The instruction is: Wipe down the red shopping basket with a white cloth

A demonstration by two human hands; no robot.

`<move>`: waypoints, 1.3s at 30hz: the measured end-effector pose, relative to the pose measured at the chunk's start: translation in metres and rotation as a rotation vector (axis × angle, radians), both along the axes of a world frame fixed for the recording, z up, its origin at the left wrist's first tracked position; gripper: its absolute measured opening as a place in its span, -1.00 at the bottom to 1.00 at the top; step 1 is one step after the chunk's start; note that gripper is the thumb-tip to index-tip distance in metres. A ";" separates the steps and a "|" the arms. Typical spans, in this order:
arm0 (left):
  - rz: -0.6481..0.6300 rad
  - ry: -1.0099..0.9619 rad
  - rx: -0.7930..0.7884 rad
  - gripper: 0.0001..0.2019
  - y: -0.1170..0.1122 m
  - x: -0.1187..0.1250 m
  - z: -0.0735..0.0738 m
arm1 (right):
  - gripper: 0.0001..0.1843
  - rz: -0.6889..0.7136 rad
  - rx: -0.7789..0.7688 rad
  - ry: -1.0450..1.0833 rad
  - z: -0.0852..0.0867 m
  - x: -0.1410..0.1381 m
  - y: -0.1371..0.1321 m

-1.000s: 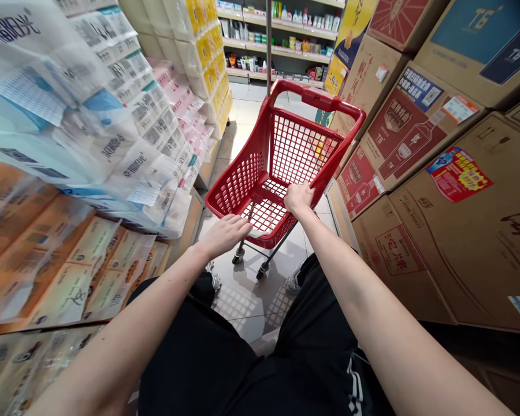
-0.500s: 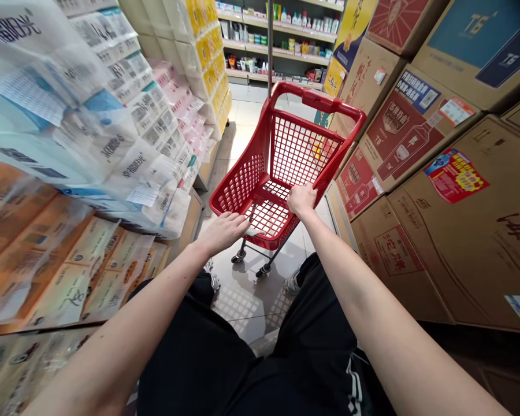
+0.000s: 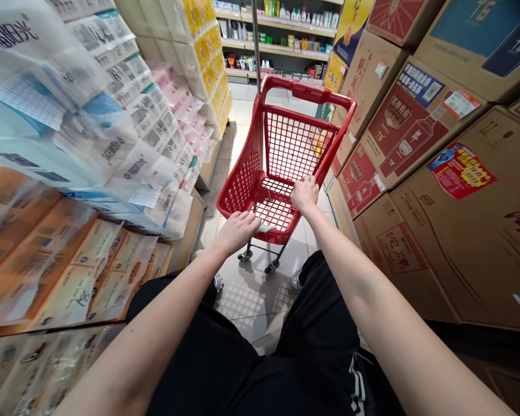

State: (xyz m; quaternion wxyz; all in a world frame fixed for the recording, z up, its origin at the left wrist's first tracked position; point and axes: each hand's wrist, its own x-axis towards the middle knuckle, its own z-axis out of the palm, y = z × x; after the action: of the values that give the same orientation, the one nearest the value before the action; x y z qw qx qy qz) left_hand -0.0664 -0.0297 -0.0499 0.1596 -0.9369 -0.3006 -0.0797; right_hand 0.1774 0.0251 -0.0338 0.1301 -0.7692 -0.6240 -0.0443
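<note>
A red plastic shopping cart (image 3: 301, 136) stands in front of me, its handle bar at the far end and its basket bare inside. My left hand (image 3: 239, 232) is closed over the near left corner of the cart's rim. Beside those fingers a small pale strip (image 3: 264, 229) shows on the rim; I cannot make out what it is. Farther up the right side, my right hand (image 3: 305, 193) is wrapped round the side rim, a ring on one finger. Both palms are hidden from above.
Stacked plastic-wrapped tissue packs (image 3: 125, 144) line the left side. Cardboard cartons (image 3: 437, 231) rise close on the right. Beyond the cart are shelves of bottles and jars (image 3: 281, 29) and a thin metal pole (image 3: 256, 46). Tiled floor (image 3: 242, 294) runs between.
The cart has turned slightly: its near end and my left hand have shifted right, while the far handle has shifted left. Both hands keep their hold on the rim.
</note>
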 end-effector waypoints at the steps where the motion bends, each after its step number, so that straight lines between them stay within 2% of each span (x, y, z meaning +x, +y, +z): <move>1: 0.012 -0.007 0.005 -0.89 0.000 0.004 -0.001 | -0.66 0.009 0.004 -0.002 -0.002 -0.001 -0.002; 9: 0.138 -0.054 0.034 -0.79 -0.003 0.033 -0.010 | -0.69 0.119 -0.004 0.017 -0.009 -0.003 -0.006; 12: 0.109 -0.088 -0.013 -0.79 -0.007 0.036 -0.010 | -0.67 0.119 0.010 0.024 -0.007 0.001 -0.003; 16: 0.030 -0.132 -0.072 -0.64 -0.009 0.035 -0.007 | -0.65 0.141 0.012 0.023 -0.005 0.005 0.000; 22: -0.016 -0.078 -0.069 -0.62 -0.008 0.043 -0.006 | -0.65 0.151 -0.010 0.007 -0.003 0.005 0.001; 29: 0.002 -0.072 -0.018 -0.65 -0.013 0.062 -0.010 | -0.68 0.156 -0.004 -0.005 -0.006 0.008 0.002; 35: -0.042 -0.007 0.005 -0.71 -0.008 0.046 0.002 | -0.65 0.163 -0.006 0.022 -0.006 0.010 0.000; 39: 0.013 0.036 0.015 -0.86 -0.002 0.029 0.008 | -0.65 0.163 -0.006 0.022 -0.007 0.007 -0.002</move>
State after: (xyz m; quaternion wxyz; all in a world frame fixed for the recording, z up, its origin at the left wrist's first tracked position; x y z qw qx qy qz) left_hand -0.0373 -0.0317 -0.0420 0.1727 -0.9349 -0.3033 -0.0643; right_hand 0.1843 0.0232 -0.0411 0.1381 -0.7167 -0.6831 -0.0232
